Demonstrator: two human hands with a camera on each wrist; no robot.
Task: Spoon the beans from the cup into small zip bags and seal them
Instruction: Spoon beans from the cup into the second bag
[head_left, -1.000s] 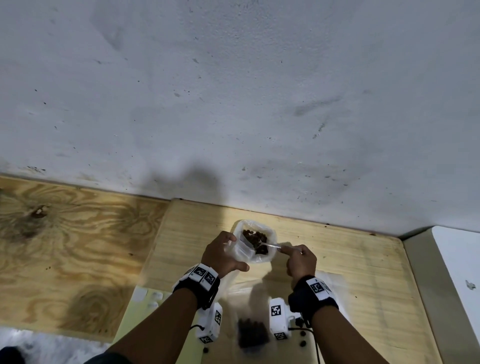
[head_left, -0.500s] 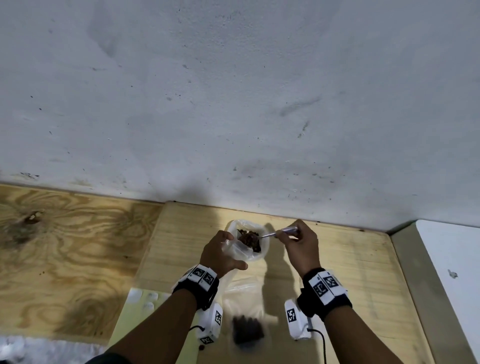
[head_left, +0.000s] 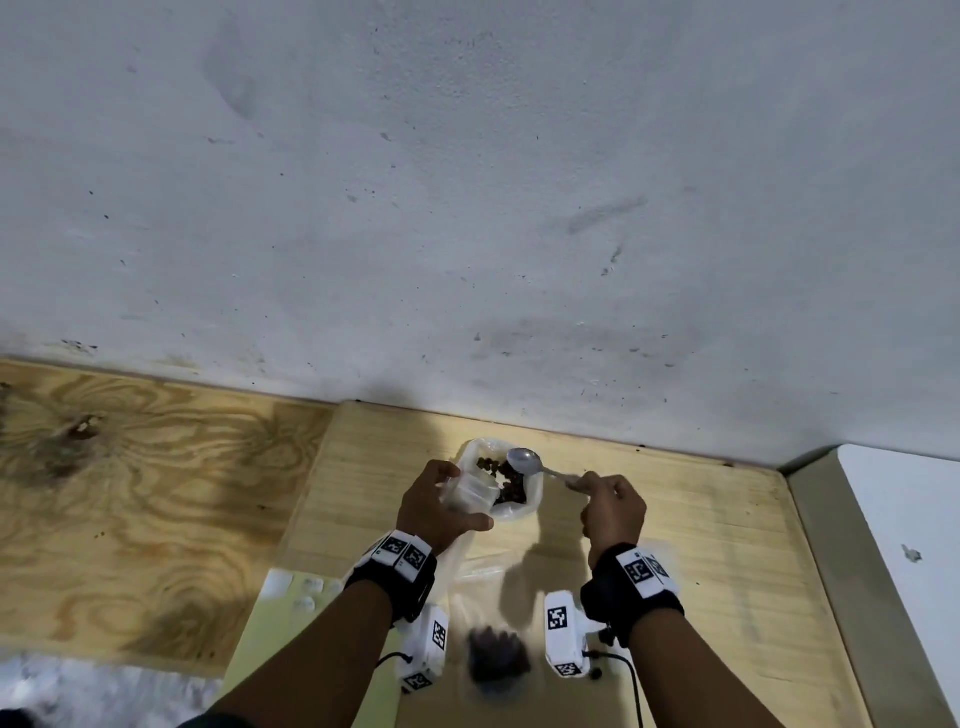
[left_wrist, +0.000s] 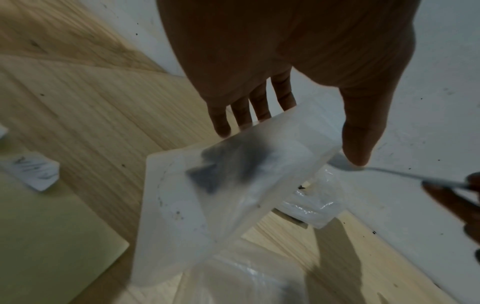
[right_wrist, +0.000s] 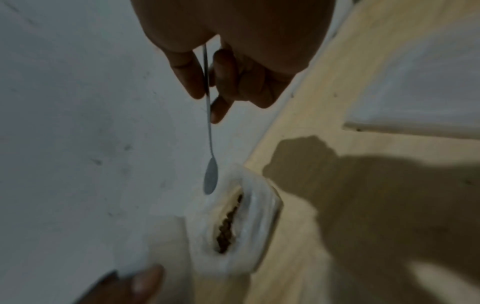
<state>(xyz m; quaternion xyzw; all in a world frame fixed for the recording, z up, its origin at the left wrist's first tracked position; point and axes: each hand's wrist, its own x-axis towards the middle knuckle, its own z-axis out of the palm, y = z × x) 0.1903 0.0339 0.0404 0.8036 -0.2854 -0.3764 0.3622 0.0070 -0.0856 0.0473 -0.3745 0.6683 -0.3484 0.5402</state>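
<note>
Steel spoon (head_left: 524, 461) pinched by right hand (head_left: 613, 512)

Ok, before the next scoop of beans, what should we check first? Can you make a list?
1. Spoon empty: ok, its bowl shows bare metal.
2. Right hand holding the spoon handle firmly: ok, fingers pinch it.
3. Left hand holding the zip bag: ok, thumb and fingers grip its top.
4. Bag mouth open: cannot tell, that view is blurred.
5. Beans left in the cup: ok, plenty show.
6. Spilled beans on the table: ok, none seen.
</note>
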